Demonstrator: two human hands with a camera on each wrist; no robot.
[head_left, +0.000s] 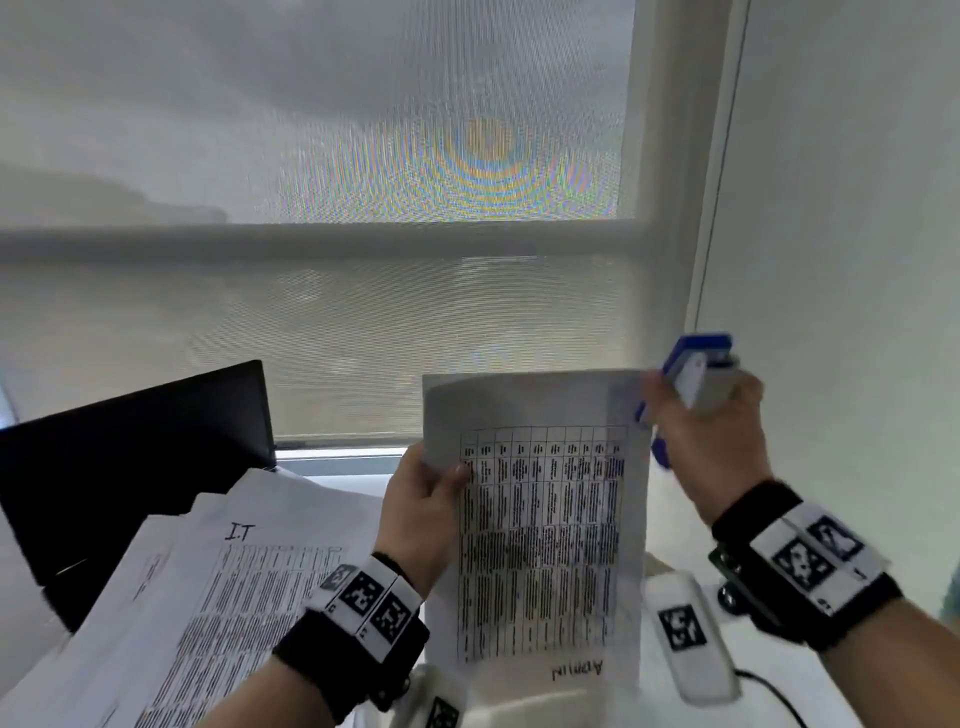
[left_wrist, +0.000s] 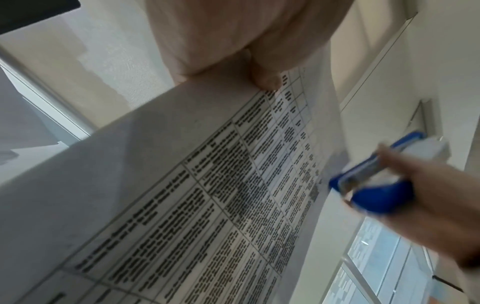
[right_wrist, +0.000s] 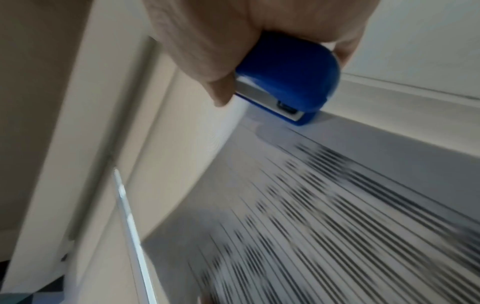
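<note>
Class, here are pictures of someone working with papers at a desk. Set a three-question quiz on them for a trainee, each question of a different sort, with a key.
1. True or false: the left hand pinches the printed sheet by its left edge.
2. The right hand grips the stapler. Which part of the sheet is it nearest in the head view? A: the top right corner. B: the bottom left corner. C: the middle.
3. Which letters are handwritten on the top page of the pile of papers on the left?
Key: 1 true; 2 A; 3 I.T
</note>
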